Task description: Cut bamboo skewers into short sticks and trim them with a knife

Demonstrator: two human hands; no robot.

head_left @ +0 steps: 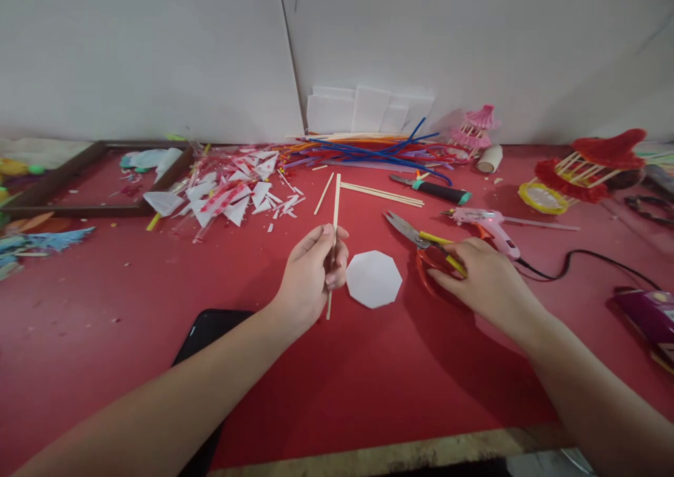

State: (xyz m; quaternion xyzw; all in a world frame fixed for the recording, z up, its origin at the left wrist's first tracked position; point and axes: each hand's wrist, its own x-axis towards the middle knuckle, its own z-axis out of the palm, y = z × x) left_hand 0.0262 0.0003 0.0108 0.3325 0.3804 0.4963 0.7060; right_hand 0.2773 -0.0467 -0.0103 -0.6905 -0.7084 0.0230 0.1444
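My left hand (pixel 314 270) is closed around a thin pale wooden stick (pixel 335 206), held nearly upright. Just right of that hand lies a white octagonal piece of card (pixel 374 279). My right hand (pixel 481 277) has its thumb and fingers around a yellow handle (pixel 453 260). Touching it are scissors (pixel 405 228) with metal blades and red loops, lying on the table. Whether the yellow handle belongs to the scissors or to another tool I cannot tell. More wooden sticks (pixel 382 194) lie beyond the octagon.
A pink glue gun (pixel 487 225) with a cord lies at right, near green-and-black pliers (pixel 434 189). Pipe cleaners (pixel 368 152) and paper scraps (pixel 236 189) line the back. A red stick-built model (pixel 592 164), a frame (pixel 78 210) and a black phone (pixel 210 329) are around.
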